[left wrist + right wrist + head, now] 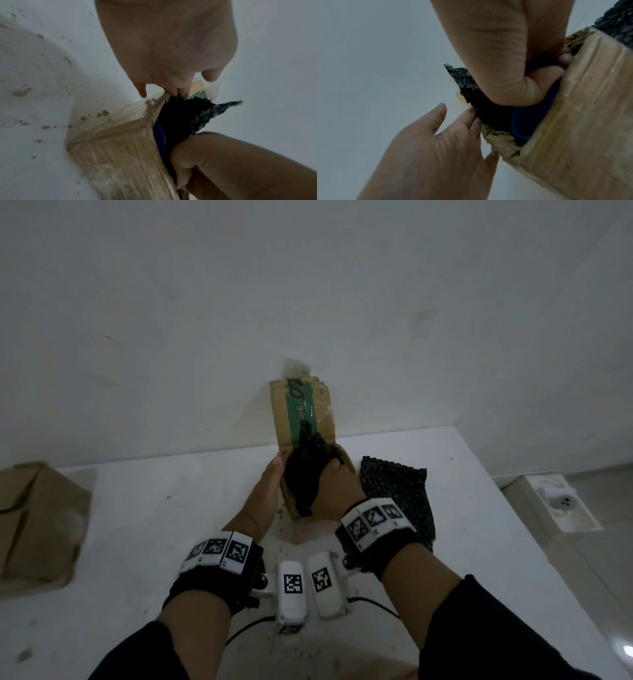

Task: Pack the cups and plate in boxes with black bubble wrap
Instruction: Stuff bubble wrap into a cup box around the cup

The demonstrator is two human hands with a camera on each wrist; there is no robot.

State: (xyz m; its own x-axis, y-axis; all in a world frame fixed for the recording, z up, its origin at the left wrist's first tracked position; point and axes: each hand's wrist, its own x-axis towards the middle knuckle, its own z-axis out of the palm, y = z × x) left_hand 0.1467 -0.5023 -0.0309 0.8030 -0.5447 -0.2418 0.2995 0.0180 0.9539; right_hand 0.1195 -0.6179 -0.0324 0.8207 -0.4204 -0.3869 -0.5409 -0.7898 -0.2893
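A small cardboard box (346, 463) stands open on the white table (171, 525), its lid flap with green tape (301, 405) raised against the wall. Inside sits a blue plate (530, 117) partly covered by black bubble wrap (185, 116). My right hand (334, 470) reaches into the box, thumb and fingers curled round the wrapped plate's edge. My left hand (279, 465) lies along the box's left wall, its straight fingers (471, 119) touching the torn top edge and the thumb spread away. The lower part of the plate is hidden in the box.
A second sheet of black bubble wrap (397, 494) lies right of the box. A larger cardboard box (37, 525) sits at the table's left edge. The wall is right behind the box. Beyond the table's right edge, a white fitting (555, 501) lies lower down.
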